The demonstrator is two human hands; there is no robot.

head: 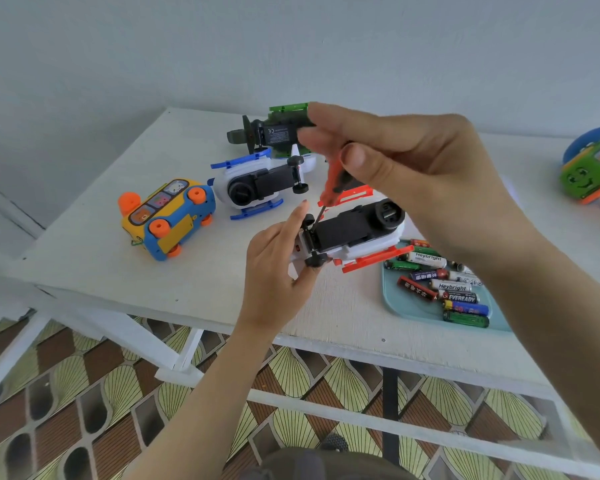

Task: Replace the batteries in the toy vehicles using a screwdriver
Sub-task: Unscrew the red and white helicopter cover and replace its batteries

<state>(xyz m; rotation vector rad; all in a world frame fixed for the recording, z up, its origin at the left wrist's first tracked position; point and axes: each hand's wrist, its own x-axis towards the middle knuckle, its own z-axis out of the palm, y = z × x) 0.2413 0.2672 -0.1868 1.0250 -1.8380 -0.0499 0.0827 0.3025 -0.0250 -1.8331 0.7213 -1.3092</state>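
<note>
A white toy helicopter with red skids (354,233) lies upside down on the white table (94,258), its black underside facing up. My left hand (278,265) grips its tail end by the small black wheels. My right hand (406,174) pinches a red-handled screwdriver (331,183) between thumb and fingers. The tool slants down and its tip touches the black underside near the wheels. A teal tray (395,299) at the right holds several loose batteries (444,285).
Three more toys lie overturned behind: a white and blue helicopter (257,183), a green plane (274,131) and an orange and blue bus (167,220). A green and blue toy (591,168) sits at the far right. The table's front edge runs just below my left wrist.
</note>
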